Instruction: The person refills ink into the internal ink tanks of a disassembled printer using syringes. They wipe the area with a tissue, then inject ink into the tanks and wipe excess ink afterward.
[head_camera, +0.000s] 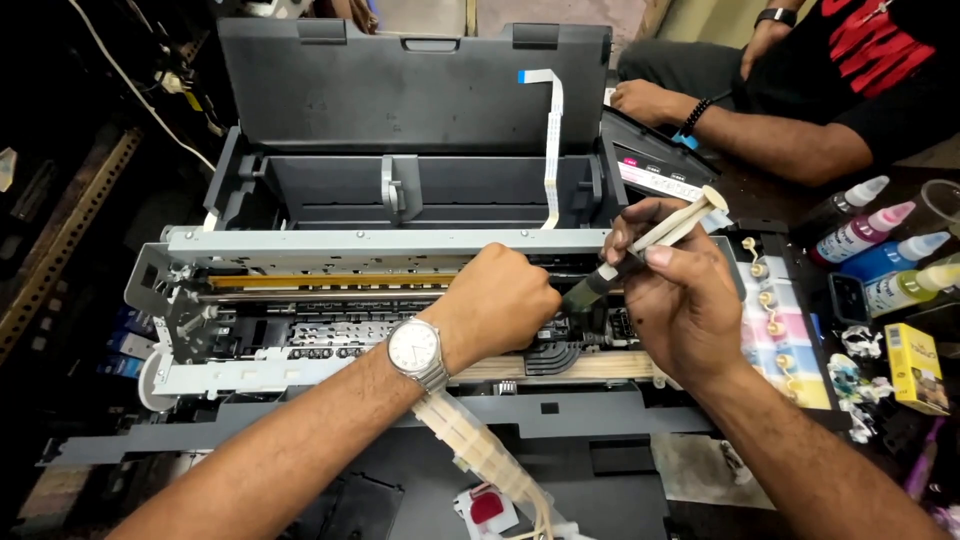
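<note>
Crowding dark workbench (720, 470), opened printer (400, 200), ink bottles (880, 250), possibly repair shop

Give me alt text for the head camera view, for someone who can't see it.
Two hands work inside an opened printer: the right hand holds a syringe tip-down at the print carriage, while the left hand, with a wristwatch, rests fisted beside it. Ink bottles stand at right, and another person's arms rest behind the printer.

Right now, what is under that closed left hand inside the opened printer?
Beside the left hand, the right hand holds a syringe over a black carriage. What the fist itself covers is hidden.
</note>
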